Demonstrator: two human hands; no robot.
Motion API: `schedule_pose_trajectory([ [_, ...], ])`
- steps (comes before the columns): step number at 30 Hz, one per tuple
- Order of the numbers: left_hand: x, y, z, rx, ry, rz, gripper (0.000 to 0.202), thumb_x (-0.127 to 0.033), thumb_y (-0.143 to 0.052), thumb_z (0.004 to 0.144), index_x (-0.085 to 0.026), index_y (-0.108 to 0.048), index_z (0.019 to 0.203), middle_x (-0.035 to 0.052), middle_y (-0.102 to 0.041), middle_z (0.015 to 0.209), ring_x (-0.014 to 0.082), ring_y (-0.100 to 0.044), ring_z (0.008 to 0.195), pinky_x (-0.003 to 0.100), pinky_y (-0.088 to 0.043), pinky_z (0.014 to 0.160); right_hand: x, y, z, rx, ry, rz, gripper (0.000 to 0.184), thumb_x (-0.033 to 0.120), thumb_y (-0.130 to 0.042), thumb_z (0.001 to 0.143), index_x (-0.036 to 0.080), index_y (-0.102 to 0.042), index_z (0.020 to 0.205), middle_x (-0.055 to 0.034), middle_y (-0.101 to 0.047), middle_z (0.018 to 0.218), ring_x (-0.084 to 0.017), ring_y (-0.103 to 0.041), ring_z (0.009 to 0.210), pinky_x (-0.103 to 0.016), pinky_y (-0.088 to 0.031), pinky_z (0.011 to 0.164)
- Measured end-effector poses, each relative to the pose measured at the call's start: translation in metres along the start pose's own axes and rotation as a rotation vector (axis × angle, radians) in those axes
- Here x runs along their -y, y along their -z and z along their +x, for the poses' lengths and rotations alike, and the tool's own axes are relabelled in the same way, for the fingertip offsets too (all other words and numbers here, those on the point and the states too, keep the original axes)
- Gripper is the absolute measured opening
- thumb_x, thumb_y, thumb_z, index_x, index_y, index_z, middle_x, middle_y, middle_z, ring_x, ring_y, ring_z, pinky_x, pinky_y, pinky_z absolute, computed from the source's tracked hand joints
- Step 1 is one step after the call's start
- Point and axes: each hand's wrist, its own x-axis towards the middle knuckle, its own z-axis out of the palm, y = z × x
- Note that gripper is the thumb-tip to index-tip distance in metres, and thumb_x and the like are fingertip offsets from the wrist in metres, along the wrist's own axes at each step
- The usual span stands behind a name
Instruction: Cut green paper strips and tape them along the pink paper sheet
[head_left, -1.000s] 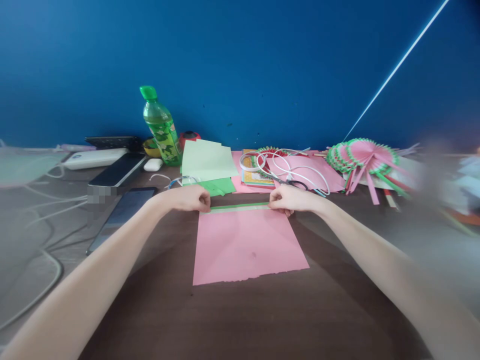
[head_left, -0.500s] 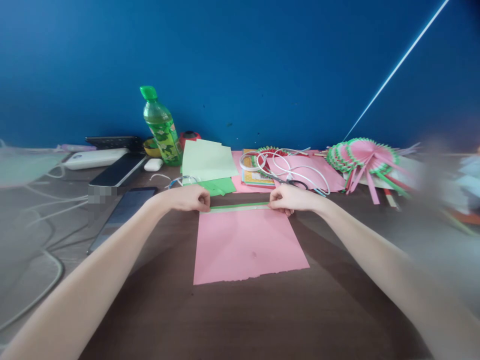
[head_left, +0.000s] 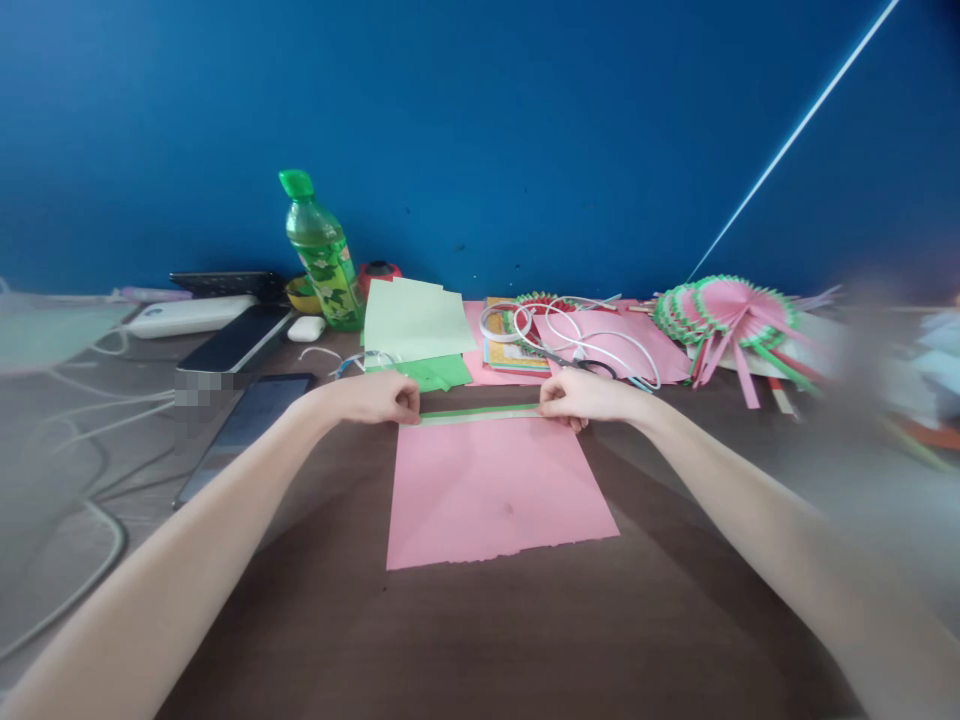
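A pink paper sheet (head_left: 495, 490) lies flat on the dark wooden table (head_left: 480, 640) in front of me. Along its far edge runs a narrow green and white strip (head_left: 480, 413). My left hand (head_left: 375, 397) pinches the strip's left end, fingers closed. At the strip's right end my right hand (head_left: 581, 397) pinches it the same way. Both forearms reach in from the lower corners.
Behind the sheet lie pale green papers (head_left: 416, 320), green scraps (head_left: 439, 372), scissors (head_left: 577, 364), white tape loops (head_left: 592, 335) and folded pink-green paper fans (head_left: 724, 310). A green bottle (head_left: 321, 250) stands at the back. A phone (head_left: 244, 425), cables (head_left: 90, 420) and chargers are on the left.
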Motion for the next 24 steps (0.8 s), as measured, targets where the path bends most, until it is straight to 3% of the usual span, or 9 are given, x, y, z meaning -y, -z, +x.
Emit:
schedule_pose_trajectory([
  [15,-0.0058,0.0008,-0.0016,0.016,0.044,0.038,0.016,-0.033,-0.053,0.068,-0.017,-0.055,0.069,0.0057,-0.061,0.072,0.0186,-0.054,0.066,0.027,-0.035,0.056,0.0007,-0.0002,-0.0003,0.0,0.007,0.004,0.013,0.025,-0.052,0.072,0.016,-0.051,0.063,0.0022,-0.055,0.049,-0.008,-0.053,0.039,-0.018,-0.041,0.039],
  [24,-0.0038,0.002,-0.0025,-0.016,0.066,0.039,0.02,-0.037,-0.056,0.066,-0.018,-0.05,0.065,0.0018,-0.054,0.064,0.015,-0.048,0.06,0.025,-0.031,0.052,0.0034,0.0001,-0.002,-0.001,-0.003,-0.009,0.012,0.024,-0.053,0.072,0.016,-0.052,0.064,0.002,-0.055,0.05,-0.008,-0.053,0.04,-0.018,-0.041,0.04],
])
